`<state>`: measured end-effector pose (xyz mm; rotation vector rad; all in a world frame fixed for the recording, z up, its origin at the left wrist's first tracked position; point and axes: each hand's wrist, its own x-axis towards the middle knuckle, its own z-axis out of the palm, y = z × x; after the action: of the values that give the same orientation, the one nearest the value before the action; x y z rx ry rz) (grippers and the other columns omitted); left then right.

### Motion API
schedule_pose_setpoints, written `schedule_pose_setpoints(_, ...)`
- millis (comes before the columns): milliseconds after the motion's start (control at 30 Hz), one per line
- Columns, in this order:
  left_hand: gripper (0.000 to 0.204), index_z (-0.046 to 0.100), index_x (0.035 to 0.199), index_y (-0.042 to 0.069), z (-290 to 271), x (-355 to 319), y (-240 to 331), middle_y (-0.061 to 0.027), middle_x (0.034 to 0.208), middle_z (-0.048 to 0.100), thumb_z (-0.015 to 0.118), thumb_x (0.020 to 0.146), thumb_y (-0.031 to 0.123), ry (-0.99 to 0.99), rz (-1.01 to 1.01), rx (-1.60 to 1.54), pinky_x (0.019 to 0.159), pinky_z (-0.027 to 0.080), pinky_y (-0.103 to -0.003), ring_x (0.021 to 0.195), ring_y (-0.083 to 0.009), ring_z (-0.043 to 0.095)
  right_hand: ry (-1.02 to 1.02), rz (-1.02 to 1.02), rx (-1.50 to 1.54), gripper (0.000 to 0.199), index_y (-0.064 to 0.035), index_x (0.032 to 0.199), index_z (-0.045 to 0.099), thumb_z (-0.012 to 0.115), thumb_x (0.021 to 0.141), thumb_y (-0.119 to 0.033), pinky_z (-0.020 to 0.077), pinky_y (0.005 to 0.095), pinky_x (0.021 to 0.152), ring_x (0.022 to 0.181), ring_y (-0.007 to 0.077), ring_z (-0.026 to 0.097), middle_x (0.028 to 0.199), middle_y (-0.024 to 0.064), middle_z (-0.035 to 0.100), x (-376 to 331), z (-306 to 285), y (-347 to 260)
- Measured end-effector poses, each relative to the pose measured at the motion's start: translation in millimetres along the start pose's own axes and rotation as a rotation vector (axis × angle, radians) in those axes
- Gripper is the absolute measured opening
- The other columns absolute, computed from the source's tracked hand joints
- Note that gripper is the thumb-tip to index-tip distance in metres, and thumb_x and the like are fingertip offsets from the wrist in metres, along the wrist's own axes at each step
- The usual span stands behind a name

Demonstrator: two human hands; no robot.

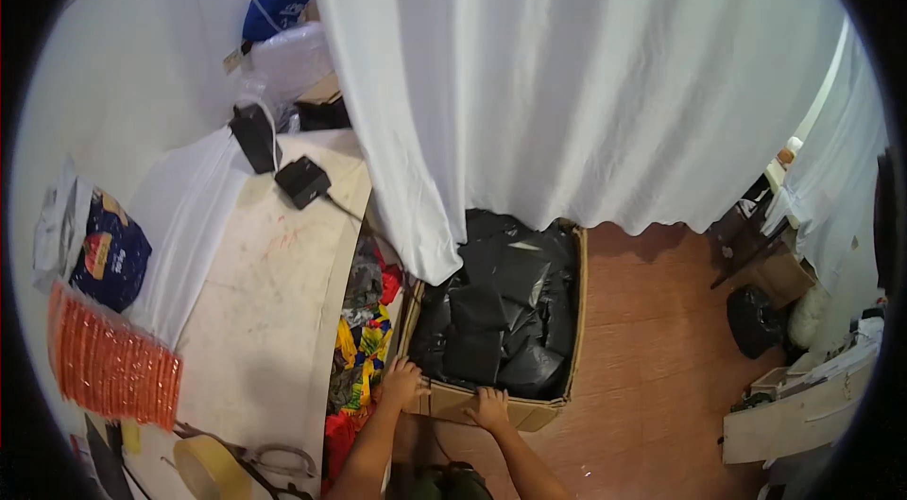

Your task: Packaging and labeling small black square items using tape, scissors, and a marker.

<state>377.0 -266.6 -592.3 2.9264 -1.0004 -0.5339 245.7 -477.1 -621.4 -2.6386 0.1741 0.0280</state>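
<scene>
In front of me on the floor stands an open cardboard box (pixel 442 401), filled with black plastic packages (pixel 496 287). My left hand (pixel 403 384) grips the box at its near left corner. Farther right along the same near edge, my right hand (pixel 489 410) has its fingers hooked over the rim. The thumbs and parts of both palms are hard to make out. A white curtain (pixel 586 75) hangs down over the box's far end and touches the packages there.
At left, a white table (pixel 274 311) bears a tape roll (pixel 210 469), scissors (pixel 282 458), a bundle of orange packets (pixel 113 358) and a black adapter (pixel 302 181). Colourful plastic bags (pixel 364 349) lie between table and box. A black bag (pixel 753 320) sits on the wooden floor (pixel 642 349) at right.
</scene>
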Motion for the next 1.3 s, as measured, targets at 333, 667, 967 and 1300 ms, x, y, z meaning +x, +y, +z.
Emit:
schedule_pose_setpoints(333, 0.079, 0.057, 0.102, 0.006, 23, -5, 23, -0.007, 0.1, 0.051, 0.06, 0.057, 0.071, 0.187, -0.007, 0.111, 0.094, 0.027, -0.044, 0.105, -0.0248, 0.043, 0.193, 0.073, -0.171, 0.053, -0.0045, 0.09, 0.051, 0.069, 0.065, -0.048, 0.0304, 0.046, 0.08, 0.089, 0.0291, 0.046, 0.09, 0.0101, 0.051, 0, 22, -6)
schedule_pose_setpoints(667, 0.079, 0.053, 0.103, 0.007, 34, -47, 53, -0.0067, 0.093, 0.047, 0.067, 0.052, 0.065, 0.213, 0.061, 0.02, 0.083, 0.031, -0.04, 0.096, -0.0233, 0.042, 0.15, -0.057, -0.183, 0.053, -0.0055, 0.083, 0.051, 0.069, 0.062, -0.051, 0.0297, 0.0468, 0.08, 0.087, 0.0292, 0.045, 0.084, 0.0086, 0.05, -30, 8, 24)
schedule_pose_setpoints(967, 0.067, 0.05, 0.106, 0.01, 32, -41, 52, -0.0075, 0.103, 0.046, 0.073, 0.058, 0.05, 0.024, 0.034, -0.041, 0.088, 0.028, -0.043, 0.104, -0.0247, 0.04, 0.015, -0.021, -0.221, 0.06, -0.0029, 0.095, 0.048, 0.073, 0.061, -0.046, 0.0291, 0.0495, 0.085, 0.091, 0.0325, 0.043, 0.092, 0.0127, 0.048, -25, 0, 24)
schedule_pose_setpoints(1300, 0.058, 0.036, 0.135, 0.017, 34, -104, 103, -0.0069, 0.14, 0.028, 0.057, 0.081, 0.013, 0.369, -0.335, 0.027, 0.098, 0.026, -0.044, 0.122, -0.0278, 0.033, -0.128, 0.148, -0.158, 0.072, -0.0023, 0.129, 0.032, 0.065, 0.071, -0.031, 0.013, 0.0523, 0.104, 0.123, 0.038, 0.026, 0.13, 0.0221, 0.033, -48, -32, 12)
